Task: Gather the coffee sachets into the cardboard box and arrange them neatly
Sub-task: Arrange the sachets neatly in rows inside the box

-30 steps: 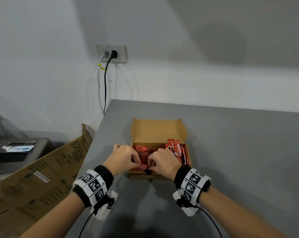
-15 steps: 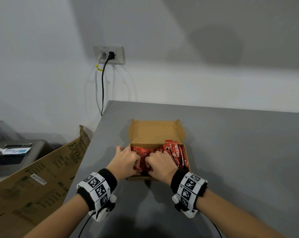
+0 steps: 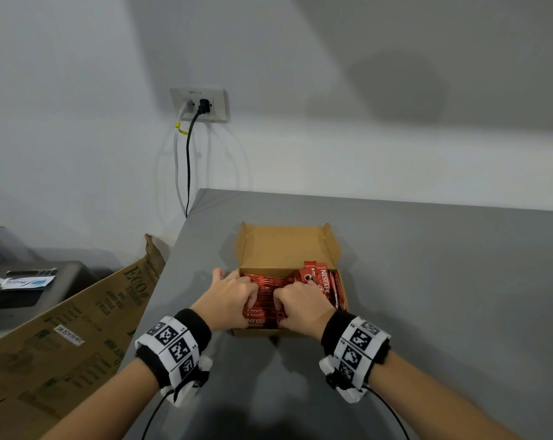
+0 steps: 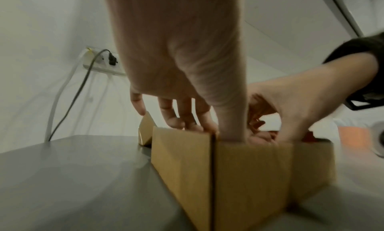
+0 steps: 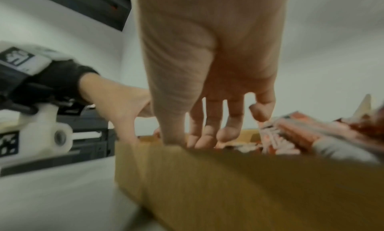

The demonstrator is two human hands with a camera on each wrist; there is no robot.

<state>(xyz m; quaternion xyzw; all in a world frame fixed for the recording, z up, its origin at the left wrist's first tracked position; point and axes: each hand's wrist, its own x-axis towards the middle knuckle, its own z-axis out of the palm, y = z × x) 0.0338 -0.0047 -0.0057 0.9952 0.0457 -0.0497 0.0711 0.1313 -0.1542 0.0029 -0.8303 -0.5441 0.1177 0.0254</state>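
My left hand [image 3: 229, 295] and right hand [image 3: 300, 304] press curled fingers onto the coffee sachets [image 3: 265, 292] in the cardboard box [image 3: 287, 246] near the tabletop's left edge. I'm mid-tidying, I judge; next, square the tilted right-side sachets flat.

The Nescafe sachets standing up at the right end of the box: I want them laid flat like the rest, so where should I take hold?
Pinch the raised top ends of the upright sachets, coming from above. They lean against the right wall of the cardboard box and stick up past its rim; their lower ends are buried.
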